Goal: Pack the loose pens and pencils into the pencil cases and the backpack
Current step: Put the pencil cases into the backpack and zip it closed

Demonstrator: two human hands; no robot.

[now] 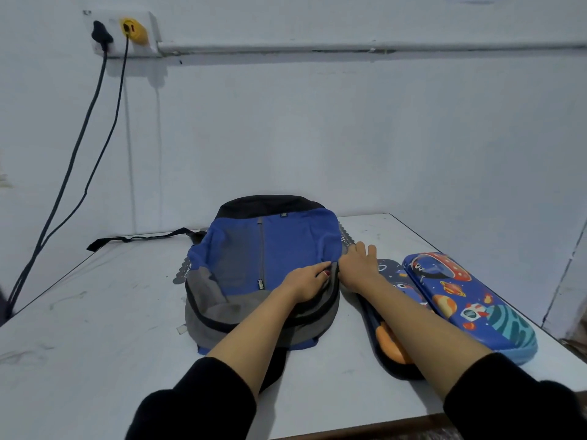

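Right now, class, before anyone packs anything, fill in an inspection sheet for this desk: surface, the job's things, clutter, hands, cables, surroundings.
Surface: white table, scuffed with faint marks.
Job's things: blue and grey backpack lying flat; dark pencil case beside it, partly under the right forearm; blue space-print pencil case further right, closed. No loose pens or pencils seen.
Clutter: nothing seen.
Hands: left hand pinches the backpack's opening edge; right hand rests against its side, fingers straight.
Cables: two black cables hang from the wall socket.
Surroundings: pale wall with a conduit running along it.
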